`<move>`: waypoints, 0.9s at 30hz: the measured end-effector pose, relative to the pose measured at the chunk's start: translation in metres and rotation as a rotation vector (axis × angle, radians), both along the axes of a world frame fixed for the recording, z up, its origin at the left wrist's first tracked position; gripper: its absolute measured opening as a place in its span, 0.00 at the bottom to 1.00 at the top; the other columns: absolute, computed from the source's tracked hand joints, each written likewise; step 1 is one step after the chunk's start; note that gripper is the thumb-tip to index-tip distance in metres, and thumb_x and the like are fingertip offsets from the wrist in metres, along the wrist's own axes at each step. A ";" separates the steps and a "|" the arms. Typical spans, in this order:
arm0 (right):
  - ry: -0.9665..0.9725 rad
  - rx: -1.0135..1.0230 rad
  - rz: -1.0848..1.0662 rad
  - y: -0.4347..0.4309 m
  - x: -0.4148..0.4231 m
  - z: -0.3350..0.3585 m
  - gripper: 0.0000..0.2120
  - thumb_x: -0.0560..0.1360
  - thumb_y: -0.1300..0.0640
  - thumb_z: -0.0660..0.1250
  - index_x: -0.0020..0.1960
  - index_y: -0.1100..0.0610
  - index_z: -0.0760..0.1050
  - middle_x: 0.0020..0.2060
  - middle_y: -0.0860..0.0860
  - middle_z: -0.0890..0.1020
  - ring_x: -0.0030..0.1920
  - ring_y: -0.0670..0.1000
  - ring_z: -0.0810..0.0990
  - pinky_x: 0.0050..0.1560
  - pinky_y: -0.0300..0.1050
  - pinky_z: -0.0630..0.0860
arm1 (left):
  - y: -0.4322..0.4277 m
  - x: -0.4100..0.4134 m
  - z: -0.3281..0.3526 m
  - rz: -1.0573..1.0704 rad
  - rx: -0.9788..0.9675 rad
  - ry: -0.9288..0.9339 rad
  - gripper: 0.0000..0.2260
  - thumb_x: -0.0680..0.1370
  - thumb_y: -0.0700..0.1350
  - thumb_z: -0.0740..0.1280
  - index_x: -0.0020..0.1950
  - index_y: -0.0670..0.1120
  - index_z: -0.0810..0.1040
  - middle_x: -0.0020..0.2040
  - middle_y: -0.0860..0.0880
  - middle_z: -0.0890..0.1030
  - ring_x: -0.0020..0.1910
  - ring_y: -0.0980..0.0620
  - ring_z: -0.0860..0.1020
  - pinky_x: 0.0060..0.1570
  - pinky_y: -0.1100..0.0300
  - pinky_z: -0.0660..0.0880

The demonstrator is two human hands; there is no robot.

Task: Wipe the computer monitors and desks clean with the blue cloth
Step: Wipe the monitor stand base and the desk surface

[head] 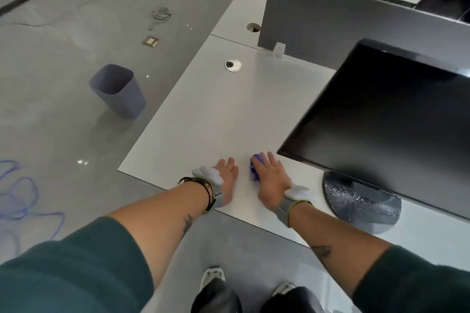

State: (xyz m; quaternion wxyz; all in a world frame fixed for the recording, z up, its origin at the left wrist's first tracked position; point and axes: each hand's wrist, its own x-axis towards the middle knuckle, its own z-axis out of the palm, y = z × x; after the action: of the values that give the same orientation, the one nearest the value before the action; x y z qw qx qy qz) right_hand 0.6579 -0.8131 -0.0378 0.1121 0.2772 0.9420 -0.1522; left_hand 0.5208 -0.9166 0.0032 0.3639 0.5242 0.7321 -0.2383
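White desk [216, 114]: left hand [227, 178] flat, empty, fingers straight; right hand [270, 180] presses cloth [255, 166] w/ fingers straight, which is prob. soft, light, bunches easily, so pin under palm.

Cloth [255, 169] noted as blue-violet. Surface [216, 114] recorded plain white. Monitor [386, 119] at 3 o'clock: screen black, and its round base [361, 201] dark grey, speckled white. Bin [117, 90] at 9 o'clock logged lilac-grey. Floor [63, 20] grey, faintly veined. Sleeves [63, 262] dark green. Divider [343, 25] at 1 o'clock plain grey.
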 end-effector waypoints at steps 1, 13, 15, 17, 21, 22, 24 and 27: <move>0.082 -0.001 -0.110 0.004 0.000 0.000 0.26 0.73 0.64 0.59 0.71 0.54 0.63 0.67 0.54 0.72 0.70 0.63 0.67 0.67 0.50 0.64 | 0.000 -0.001 0.000 -0.009 -0.002 0.006 0.34 0.82 0.45 0.58 0.82 0.42 0.42 0.82 0.44 0.40 0.81 0.44 0.44 0.78 0.47 0.51; 0.082 -0.134 -0.173 0.000 -0.032 -0.005 0.33 0.79 0.62 0.54 0.81 0.54 0.47 0.81 0.54 0.43 0.80 0.55 0.40 0.77 0.47 0.42 | -0.003 -0.019 0.015 -0.105 -0.069 -0.029 0.38 0.79 0.41 0.58 0.82 0.51 0.38 0.81 0.53 0.36 0.81 0.51 0.42 0.79 0.50 0.46; 0.068 -0.145 -0.344 0.004 -0.049 -0.003 0.34 0.78 0.61 0.55 0.81 0.55 0.47 0.81 0.54 0.43 0.80 0.55 0.41 0.76 0.49 0.51 | 0.001 -0.031 0.014 -0.170 -0.066 -0.023 0.35 0.80 0.43 0.58 0.82 0.51 0.43 0.83 0.52 0.43 0.81 0.50 0.50 0.79 0.51 0.48; 0.066 -0.172 -0.319 -0.003 -0.068 -0.001 0.34 0.79 0.60 0.54 0.81 0.56 0.45 0.81 0.53 0.41 0.80 0.54 0.38 0.78 0.51 0.42 | 0.006 -0.045 0.019 -0.143 0.012 -0.035 0.28 0.81 0.43 0.57 0.81 0.52 0.56 0.80 0.50 0.61 0.75 0.45 0.67 0.73 0.52 0.64; 0.073 -0.172 -0.167 -0.042 -0.094 -0.005 0.30 0.80 0.48 0.42 0.81 0.56 0.52 0.81 0.55 0.47 0.80 0.57 0.43 0.77 0.53 0.37 | 0.007 -0.100 0.027 -0.172 0.203 0.039 0.15 0.79 0.47 0.58 0.60 0.52 0.81 0.56 0.48 0.82 0.50 0.44 0.81 0.47 0.57 0.77; 0.069 -0.148 -0.149 -0.051 -0.092 -0.005 0.33 0.78 0.45 0.37 0.81 0.56 0.52 0.81 0.54 0.48 0.80 0.58 0.44 0.77 0.52 0.37 | 0.006 -0.111 0.028 -0.198 0.229 0.051 0.14 0.78 0.48 0.58 0.58 0.51 0.82 0.54 0.49 0.82 0.49 0.44 0.81 0.45 0.58 0.76; 0.032 -0.093 -0.226 -0.057 -0.087 -0.004 0.35 0.76 0.44 0.34 0.82 0.53 0.48 0.81 0.52 0.45 0.80 0.56 0.42 0.74 0.48 0.30 | 0.014 -0.139 0.021 -0.282 0.252 0.025 0.14 0.80 0.47 0.58 0.60 0.51 0.80 0.57 0.50 0.81 0.52 0.45 0.80 0.46 0.58 0.75; -0.072 -0.069 -0.644 -0.047 -0.074 -0.005 0.29 0.82 0.50 0.46 0.82 0.52 0.45 0.81 0.51 0.43 0.80 0.54 0.39 0.76 0.50 0.34 | 0.011 -0.162 0.005 -0.365 0.298 -0.050 0.18 0.80 0.46 0.57 0.69 0.50 0.74 0.70 0.52 0.73 0.64 0.47 0.74 0.60 0.55 0.72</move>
State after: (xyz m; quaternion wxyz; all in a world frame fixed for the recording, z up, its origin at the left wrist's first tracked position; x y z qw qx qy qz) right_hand 0.5841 -0.8596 -0.0425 0.1007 0.5623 0.7956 -0.2019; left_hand 0.3590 -0.9060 0.0087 0.2516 0.7016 0.6429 -0.1765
